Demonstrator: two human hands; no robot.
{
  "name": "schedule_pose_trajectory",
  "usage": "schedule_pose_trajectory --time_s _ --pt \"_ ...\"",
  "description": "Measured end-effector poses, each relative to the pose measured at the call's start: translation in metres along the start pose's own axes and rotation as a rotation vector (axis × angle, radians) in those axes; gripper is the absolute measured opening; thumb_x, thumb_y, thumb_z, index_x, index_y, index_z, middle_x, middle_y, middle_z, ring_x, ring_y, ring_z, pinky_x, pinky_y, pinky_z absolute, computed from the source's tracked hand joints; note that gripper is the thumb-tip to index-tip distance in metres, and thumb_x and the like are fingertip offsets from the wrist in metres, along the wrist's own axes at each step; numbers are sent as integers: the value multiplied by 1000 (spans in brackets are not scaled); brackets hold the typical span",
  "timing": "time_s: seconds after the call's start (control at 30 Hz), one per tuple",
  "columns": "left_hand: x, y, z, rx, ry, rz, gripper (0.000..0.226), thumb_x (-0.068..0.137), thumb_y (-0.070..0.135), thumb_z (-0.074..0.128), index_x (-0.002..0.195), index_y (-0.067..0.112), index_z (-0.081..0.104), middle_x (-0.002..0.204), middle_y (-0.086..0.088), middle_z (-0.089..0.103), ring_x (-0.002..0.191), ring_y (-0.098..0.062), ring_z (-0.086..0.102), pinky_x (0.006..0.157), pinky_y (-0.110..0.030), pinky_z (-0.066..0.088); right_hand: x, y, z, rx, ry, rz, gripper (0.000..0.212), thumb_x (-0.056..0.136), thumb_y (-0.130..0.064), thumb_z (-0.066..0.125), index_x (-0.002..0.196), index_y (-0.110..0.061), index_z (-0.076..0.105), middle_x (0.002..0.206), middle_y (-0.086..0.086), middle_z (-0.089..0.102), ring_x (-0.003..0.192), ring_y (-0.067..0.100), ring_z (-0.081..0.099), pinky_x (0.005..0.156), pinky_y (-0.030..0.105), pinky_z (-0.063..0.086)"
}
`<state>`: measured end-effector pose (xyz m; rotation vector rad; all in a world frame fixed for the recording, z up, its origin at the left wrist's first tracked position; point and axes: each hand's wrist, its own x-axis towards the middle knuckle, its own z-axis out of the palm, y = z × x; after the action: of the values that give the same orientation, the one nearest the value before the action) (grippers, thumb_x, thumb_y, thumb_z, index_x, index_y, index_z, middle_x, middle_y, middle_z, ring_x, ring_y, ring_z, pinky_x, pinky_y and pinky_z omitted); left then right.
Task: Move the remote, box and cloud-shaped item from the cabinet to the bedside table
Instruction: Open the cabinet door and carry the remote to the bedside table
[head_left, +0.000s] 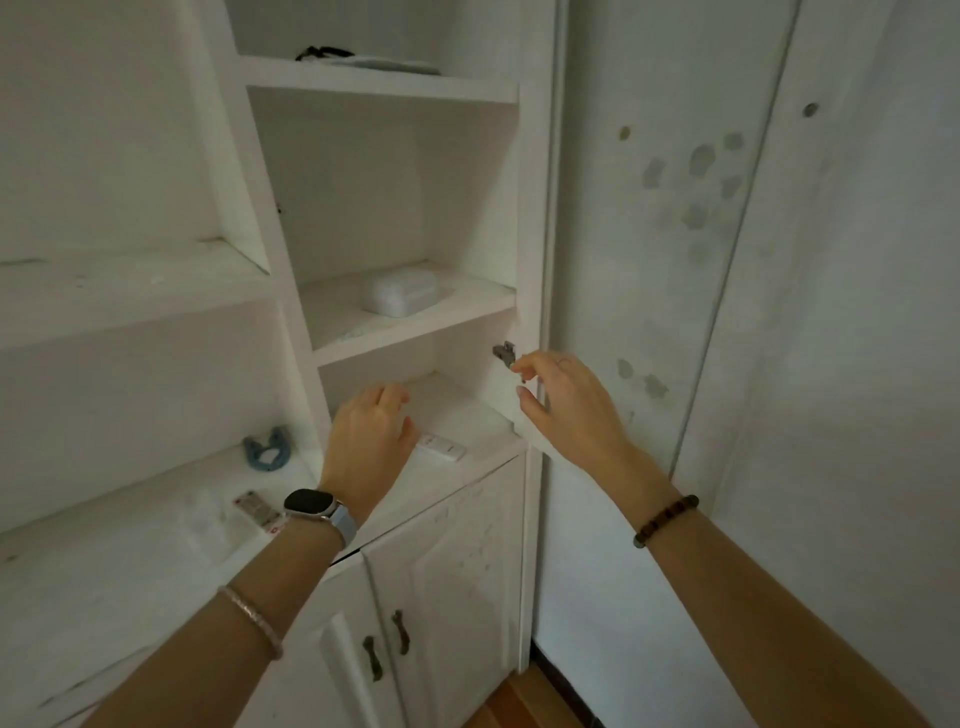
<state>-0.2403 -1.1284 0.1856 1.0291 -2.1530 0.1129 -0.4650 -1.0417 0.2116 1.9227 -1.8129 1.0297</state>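
A white remote (442, 448) lies flat on the lower cabinet shelf. My left hand (369, 441) is over its left end, bent fingertips touching it; no grip is visible. A white rounded box (399, 294) sits on the shelf above. A blue cloud-shaped item (267, 451) rests on the wider ledge to the left. My right hand (563, 402) hovers with spread fingers at the cabinet's right edge, holding nothing, just beside a metal hinge (504, 353).
A second remote (257, 512) with red buttons lies on the left ledge near my watch. Dark items (324, 52) sit on the top shelf. Closed cabinet doors with dark handles (400, 631) are below. A white wall panel (675, 312) stands to the right.
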Motion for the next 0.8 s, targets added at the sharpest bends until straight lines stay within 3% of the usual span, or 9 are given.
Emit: schedule_pose_trajectory --time_s 0.1,0.37,0.57,0.8 --pt "-14 -23 13 26 -36 -70 18 81 5 64 98 3 62 91 -14 64 80 -31 58 71 -42 51 -4 2 28 32 -81 25 23 92 -20 58 115 -16 60 102 0 64 94 16 57 77 22 40" --pt "-40 -54 72 -18 -140 -235 15 87 4 54 100 4 63 90 -12 62 80 -27 56 69 -33 45 -4 29 106 141 -314 72 23 95 -20 55 117 -17 56 103 0 61 96 15 56 76 30 51" --pt "-31 -58 117 -31 -169 -342 14 91 8 52 101 7 62 94 -9 59 74 -20 55 67 -30 47 11 55 151 183 -424 91 28 94 -20 57 122 -12 56 111 5 60 101 19 57 78 27 49" --pt "-21 -68 154 -1 -165 -424 14 88 5 55 100 7 63 92 -9 62 77 -23 58 71 -37 53 39 78 212 193 -501 126 43 91 -27 63 127 -5 55 118 13 57 107 26 56 84 35 52"
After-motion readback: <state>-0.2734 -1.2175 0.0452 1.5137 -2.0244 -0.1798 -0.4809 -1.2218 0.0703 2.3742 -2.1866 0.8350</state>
